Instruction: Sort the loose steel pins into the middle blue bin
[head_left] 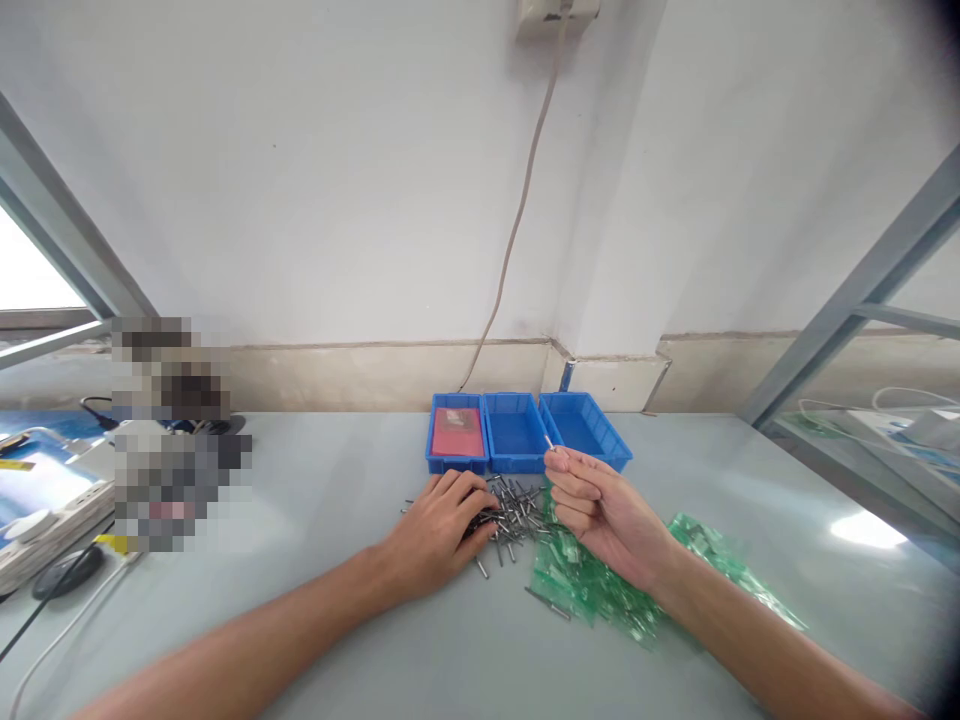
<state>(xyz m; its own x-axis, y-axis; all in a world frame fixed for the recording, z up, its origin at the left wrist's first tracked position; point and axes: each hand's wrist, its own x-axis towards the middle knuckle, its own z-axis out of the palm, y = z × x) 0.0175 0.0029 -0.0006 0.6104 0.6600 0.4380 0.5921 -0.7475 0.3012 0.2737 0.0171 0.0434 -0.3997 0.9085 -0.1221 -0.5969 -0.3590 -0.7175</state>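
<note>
A loose pile of small metal pins (519, 512) lies on the grey table. My left hand (442, 525) rests over the pile's left side, its fingers bent but apart, covering some of the pins. Raised in front of the blue bins, my right hand (592, 500) is closed, with thumb and forefinger pinching a thin metal pin (550, 442) that points up and left. Under the right hand and forearm, green plastic bags (630, 605) are spread out. One pin (547, 603) lies apart, at the near edge of the bags.
Three blue bins stand in a row near the wall: the left bin (457, 466) holds a red sheet, beside the middle bin (517, 464) and right bin (611, 455). A power strip (56, 535), cables and a black mouse (69, 573) are at left, near a blurred person.
</note>
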